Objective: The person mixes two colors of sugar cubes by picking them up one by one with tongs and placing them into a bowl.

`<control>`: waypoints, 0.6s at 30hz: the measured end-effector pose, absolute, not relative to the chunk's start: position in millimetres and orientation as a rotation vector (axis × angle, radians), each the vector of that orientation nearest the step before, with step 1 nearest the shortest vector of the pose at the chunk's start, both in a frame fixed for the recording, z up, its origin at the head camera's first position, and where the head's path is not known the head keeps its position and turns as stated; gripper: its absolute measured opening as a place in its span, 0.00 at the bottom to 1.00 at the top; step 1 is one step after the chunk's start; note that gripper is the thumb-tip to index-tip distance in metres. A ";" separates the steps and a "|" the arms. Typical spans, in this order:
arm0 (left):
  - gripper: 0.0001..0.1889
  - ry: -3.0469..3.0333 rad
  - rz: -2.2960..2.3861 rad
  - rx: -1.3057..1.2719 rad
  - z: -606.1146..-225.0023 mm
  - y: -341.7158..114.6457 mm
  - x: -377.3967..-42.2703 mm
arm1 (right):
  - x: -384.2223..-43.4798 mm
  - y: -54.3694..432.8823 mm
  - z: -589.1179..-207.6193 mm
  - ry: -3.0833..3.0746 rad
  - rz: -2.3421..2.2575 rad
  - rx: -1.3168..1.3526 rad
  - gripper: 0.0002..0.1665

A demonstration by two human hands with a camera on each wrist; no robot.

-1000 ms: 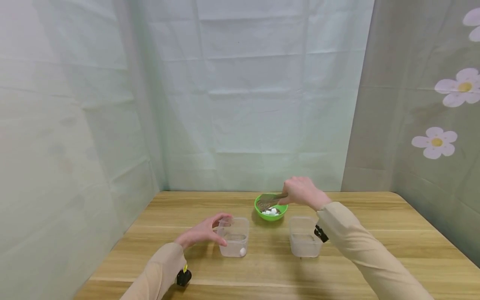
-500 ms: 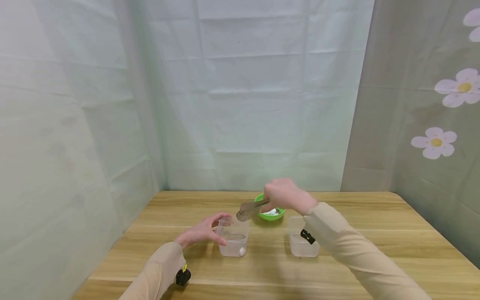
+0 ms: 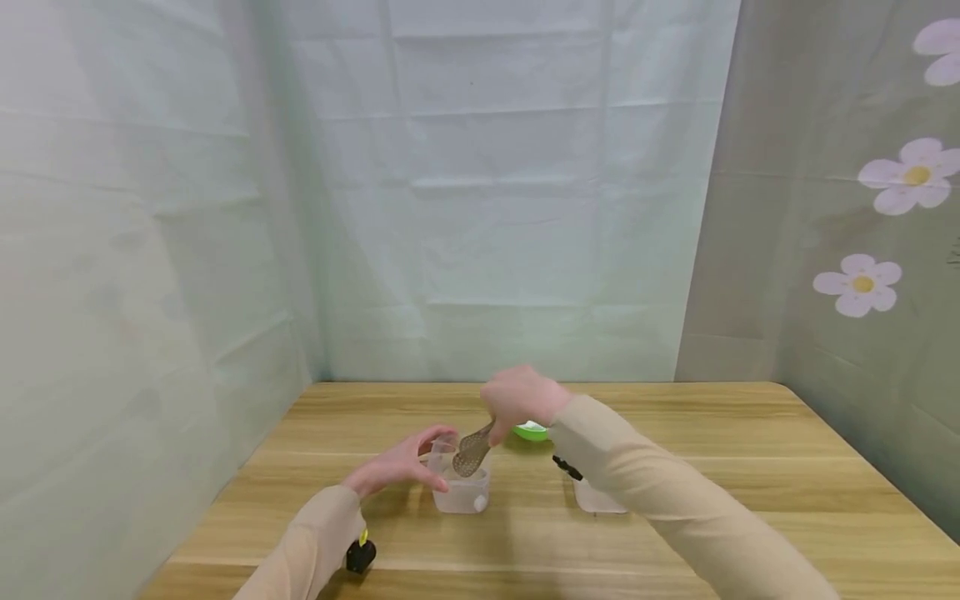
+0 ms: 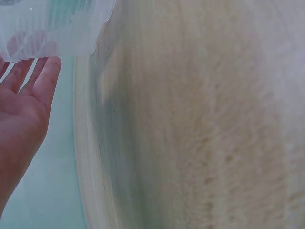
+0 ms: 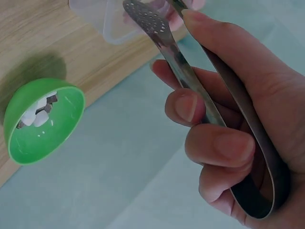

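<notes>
My right hand (image 3: 525, 396) holds a pair of metal tongs (image 3: 472, 450) with perforated ends, tips down over the left clear plastic container (image 3: 461, 498). In the right wrist view, fingers and thumb wrap the tongs' two arms; whether anything sits between the tips cannot be seen. My left hand (image 3: 401, 465) grips the container's left side, thumb at the near side and fingers at the far side. One small white piece (image 3: 480, 503) lies in that container's near right corner. White cubes (image 5: 41, 117) and dark pieces lie in a green bowl (image 5: 66, 119).
A second clear container (image 3: 596, 498) stands to the right, partly hidden by my right sleeve. The green bowl is mostly behind my right hand in the head view. Pale curtains hang behind and beside the wooden table (image 3: 735, 483).
My right hand has carried the tongs left and toward me, from the green bowl to above the left container. My left hand has stayed at the container.
</notes>
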State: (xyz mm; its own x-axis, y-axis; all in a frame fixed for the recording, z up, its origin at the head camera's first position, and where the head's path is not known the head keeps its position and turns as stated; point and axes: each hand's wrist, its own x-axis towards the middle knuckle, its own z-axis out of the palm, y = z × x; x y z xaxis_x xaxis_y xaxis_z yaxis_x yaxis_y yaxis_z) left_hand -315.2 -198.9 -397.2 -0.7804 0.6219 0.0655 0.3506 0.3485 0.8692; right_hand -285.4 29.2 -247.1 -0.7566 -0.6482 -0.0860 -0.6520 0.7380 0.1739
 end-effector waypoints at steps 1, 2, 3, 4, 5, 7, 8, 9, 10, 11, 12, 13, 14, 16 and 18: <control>0.45 2.340 1.399 0.866 -397.4 -199.4 -315.3 | -285.6 26.3 -247.4 2.904 0.314 -1.074 0.20; 0.45 2.337 1.401 0.861 -397.1 -199.8 -315.1 | -285.4 23.4 -247.3 2.897 0.329 -1.061 0.19; 0.45 2.337 1.399 0.854 -397.0 -200.2 -314.9 | -285.1 20.7 -247.3 2.889 0.340 -1.044 0.19; 0.45 2.336 1.400 0.845 -397.0 -200.5 -314.7 | -284.9 18.1 -247.4 2.882 0.350 -1.021 0.19; 0.45 2.335 1.400 0.835 -396.9 -200.7 -314.4 | -284.5 15.8 -247.6 2.876 0.363 -1.000 0.20; 0.44 2.326 1.407 0.819 -396.5 -200.6 -313.9 | -283.6 11.6 -247.8 2.861 0.395 -0.959 0.22; 0.44 2.320 1.413 0.815 -396.2 -200.4 -313.6 | -283.2 9.8 -248.2 2.856 0.410 -0.946 0.22; 0.44 2.316 1.415 0.813 -396.4 -200.3 -313.6 | -283.3 8.2 -249.3 2.850 0.424 -0.935 0.23; 0.44 2.309 1.418 0.815 -396.5 -200.3 -313.6 | -283.4 6.9 -250.6 2.845 0.441 -0.931 0.24; 0.44 2.299 1.423 0.818 -396.6 -200.3 -313.9 | -283.5 5.8 -251.8 2.841 0.451 -0.931 0.23; 0.44 2.288 1.427 0.828 -393.8 -199.7 -311.9 | -283.9 4.7 -253.5 2.833 0.461 -0.928 0.23; 0.44 2.279 1.431 0.836 -393.9 -199.8 -312.2 | -284.5 4.0 -255.3 2.827 0.455 -0.927 0.21; 0.43 2.277 1.429 0.840 -394.1 -200.0 -312.5 | -285.0 3.4 -256.6 2.817 0.447 -0.923 0.20; 0.43 2.273 1.427 0.844 -394.3 -200.1 -313.2 | -285.7 2.3 -259.1 2.805 0.426 -0.908 0.18; 0.43 2.281 1.423 0.844 -394.6 -199.7 -313.9 | -285.8 1.2 -260.2 2.792 0.413 -0.891 0.16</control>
State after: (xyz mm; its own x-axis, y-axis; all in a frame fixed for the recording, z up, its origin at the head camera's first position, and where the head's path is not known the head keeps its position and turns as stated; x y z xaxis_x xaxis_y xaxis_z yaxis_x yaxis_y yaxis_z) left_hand -313.9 -199.7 -394.6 -0.7735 0.6327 0.0372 0.3117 0.3285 0.8916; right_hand -285.8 1.2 -260.2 -0.8038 -0.5379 -0.2543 -0.5885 0.7816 0.2068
